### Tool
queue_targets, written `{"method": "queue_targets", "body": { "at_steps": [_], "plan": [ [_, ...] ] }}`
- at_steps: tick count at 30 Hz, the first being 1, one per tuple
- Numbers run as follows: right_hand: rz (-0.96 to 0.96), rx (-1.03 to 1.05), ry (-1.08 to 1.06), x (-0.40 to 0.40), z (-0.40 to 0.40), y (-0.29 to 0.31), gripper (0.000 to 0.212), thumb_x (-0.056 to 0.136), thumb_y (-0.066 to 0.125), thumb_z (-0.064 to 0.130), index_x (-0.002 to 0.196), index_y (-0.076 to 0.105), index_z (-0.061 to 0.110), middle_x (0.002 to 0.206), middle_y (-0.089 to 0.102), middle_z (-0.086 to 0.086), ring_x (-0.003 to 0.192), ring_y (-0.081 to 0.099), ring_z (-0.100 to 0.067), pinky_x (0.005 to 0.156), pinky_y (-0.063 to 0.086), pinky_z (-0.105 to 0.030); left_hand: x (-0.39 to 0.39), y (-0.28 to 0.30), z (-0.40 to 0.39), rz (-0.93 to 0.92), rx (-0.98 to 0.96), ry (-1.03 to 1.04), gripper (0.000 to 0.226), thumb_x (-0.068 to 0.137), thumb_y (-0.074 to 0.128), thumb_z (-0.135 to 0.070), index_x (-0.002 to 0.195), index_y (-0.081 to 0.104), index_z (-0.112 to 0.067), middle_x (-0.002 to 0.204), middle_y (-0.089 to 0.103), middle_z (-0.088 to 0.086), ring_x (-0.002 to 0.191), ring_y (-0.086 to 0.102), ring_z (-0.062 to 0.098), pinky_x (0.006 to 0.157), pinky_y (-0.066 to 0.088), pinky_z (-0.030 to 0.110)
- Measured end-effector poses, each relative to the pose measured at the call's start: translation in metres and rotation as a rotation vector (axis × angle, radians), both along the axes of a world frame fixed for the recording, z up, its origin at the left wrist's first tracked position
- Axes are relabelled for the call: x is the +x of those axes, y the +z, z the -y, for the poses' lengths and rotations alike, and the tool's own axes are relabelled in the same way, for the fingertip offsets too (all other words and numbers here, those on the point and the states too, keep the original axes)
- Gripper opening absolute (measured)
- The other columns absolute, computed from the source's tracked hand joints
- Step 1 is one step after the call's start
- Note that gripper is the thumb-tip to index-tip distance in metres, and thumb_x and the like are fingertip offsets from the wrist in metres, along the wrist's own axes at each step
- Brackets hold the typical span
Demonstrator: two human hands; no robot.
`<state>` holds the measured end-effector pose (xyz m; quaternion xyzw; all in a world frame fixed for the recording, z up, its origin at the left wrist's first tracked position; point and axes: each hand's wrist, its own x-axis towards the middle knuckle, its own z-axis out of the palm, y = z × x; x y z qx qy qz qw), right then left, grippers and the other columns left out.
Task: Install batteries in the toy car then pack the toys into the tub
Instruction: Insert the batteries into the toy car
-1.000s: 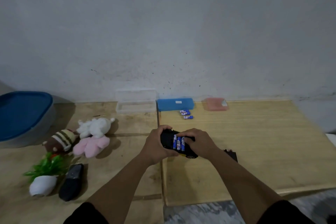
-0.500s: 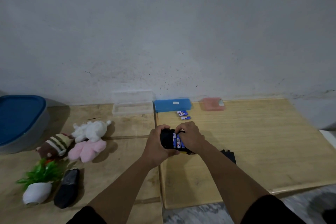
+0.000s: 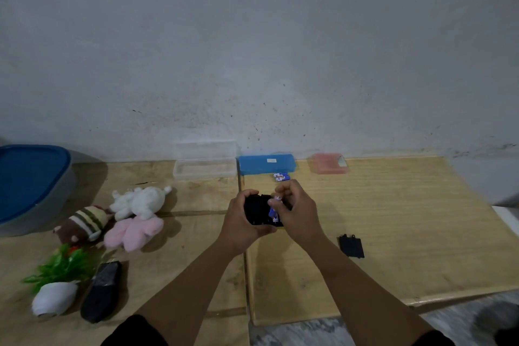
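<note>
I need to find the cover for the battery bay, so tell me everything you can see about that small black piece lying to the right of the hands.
The small black piece is a flat, roughly rectangular panel that looks like dark plastic, with small tabs along its far edge. It lies flat and slightly skewed on the pale wooden board, right of the right forearm. No hand or other object touches it. Finer detail is too small to tell.

Wood-grain boards (image 3: 393, 219); fluffy cloth plush toys (image 3: 140, 201)
</note>
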<state>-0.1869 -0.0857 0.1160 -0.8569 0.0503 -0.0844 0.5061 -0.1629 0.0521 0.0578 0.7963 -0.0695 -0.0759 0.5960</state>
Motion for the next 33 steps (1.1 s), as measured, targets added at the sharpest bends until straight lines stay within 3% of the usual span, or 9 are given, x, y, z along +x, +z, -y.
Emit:
{"method": "queue_targets", "body": {
  "at_steps": [3, 6, 10, 14, 18, 22, 26, 33],
  "plan": [
    [-0.115, 0.179, -0.001, 0.005, 0.005, 0.006, 0.016, 0.091, 0.053, 0.009, 0.091, 0.054, 0.025, 0.101, 0.06, -0.009, 0.085, 0.065, -0.017, 0.066, 0.055, -0.028, 0.002, 0.003, -0.002, -0.002, 0.019, -0.002, 0.084, 0.052, 0.091, -0.017, 0.119, 0.043, -0.033, 0.122, 0.047, -0.001, 0.11, 0.052, 0.011, 0.087, 0.05, 0.022],
    [-0.217, 0.062, 0.084, 0.005, 0.015, 0.005, 0.008, 0.09, 0.057, 0.017, 0.096, 0.058, 0.022, 0.092, 0.06, -0.004, 0.089, 0.062, -0.022, 0.061, 0.051, -0.026, 0.001, 0.005, -0.002, -0.003, 0.016, -0.004, 0.083, 0.053, 0.09, -0.013, 0.118, 0.043, -0.033, 0.122, 0.046, 0.0, 0.109, 0.052, 0.011, 0.083, 0.049, 0.017],
    [-0.247, -0.134, 0.105, 0.006, 0.017, 0.002, 0.017, 0.086, 0.063, 0.02, 0.101, 0.064, 0.013, 0.074, 0.049, 0.013, 0.083, 0.056, -0.018, 0.063, 0.045, -0.023, -0.002, 0.005, -0.001, 0.006, 0.038, -0.03, 0.084, 0.052, 0.091, -0.013, 0.119, 0.043, -0.032, 0.122, 0.046, 0.0, 0.109, 0.052, 0.01, 0.077, 0.047, 0.01],
    [-0.272, -0.166, 0.091, 0.006, 0.015, 0.002, 0.023, 0.086, 0.063, 0.019, 0.108, 0.062, 0.011, 0.077, 0.051, 0.008, 0.084, 0.055, -0.017, 0.058, 0.043, -0.018, -0.004, 0.006, 0.0, 0.026, 0.043, -0.028, 0.086, 0.052, 0.091, -0.013, 0.123, 0.044, -0.027, 0.123, 0.046, -0.001, 0.11, 0.051, 0.009, 0.08, 0.046, 0.01],
    [-0.291, -0.208, 0.096, 0.006, 0.014, 0.005, 0.026, 0.085, 0.064, 0.019, 0.11, 0.061, 0.011, 0.093, 0.052, 0.0, 0.084, 0.053, -0.015, 0.059, 0.042, -0.018, -0.007, 0.008, 0.002, 0.037, 0.03, -0.01, 0.085, 0.052, 0.091, -0.013, 0.12, 0.042, -0.032, 0.122, 0.046, -0.004, 0.109, 0.05, 0.006, 0.076, 0.046, 0.007],
    [-0.324, -0.331, 0.092, 0.012, 0.011, 0.007, 0.021, 0.086, 0.062, 0.022, 0.104, 0.061, 0.01, 0.1, 0.058, -0.006, 0.085, 0.051, -0.016, 0.07, 0.04, -0.026, -0.01, 0.009, 0.003, 0.042, 0.018, 0.0, 0.085, 0.053, 0.091, -0.012, 0.12, 0.042, -0.032, 0.122, 0.046, -0.004, 0.11, 0.05, 0.008, 0.081, 0.046, 0.011],
    [-0.345, -0.474, 0.095, 0.013, 0.008, 0.003, 0.021, 0.09, 0.058, 0.026, 0.095, 0.063, 0.007, 0.101, 0.06, -0.012, 0.084, 0.054, -0.021, 0.07, 0.039, -0.028, -0.009, 0.011, 0.005, 0.056, 0.0, 0.049, 0.085, 0.051, 0.091, -0.011, 0.12, 0.045, -0.03, 0.123, 0.046, -0.001, 0.11, 0.052, 0.011, 0.083, 0.046, 0.013],
    [-0.206, -0.392, 0.161, 0.013, 0.01, 0.008, 0.01, 0.089, 0.056, 0.015, 0.092, 0.065, 0.01, 0.1, 0.058, -0.009, 0.083, 0.049, -0.015, 0.061, 0.035, -0.022, 0.014, 0.029, -0.016, 0.072, 0.024, 0.002, 0.086, 0.05, 0.091, -0.011, 0.123, 0.047, -0.022, 0.12, 0.05, 0.003, 0.106, 0.054, 0.013, 0.09, 0.05, 0.028]
  ]
}}
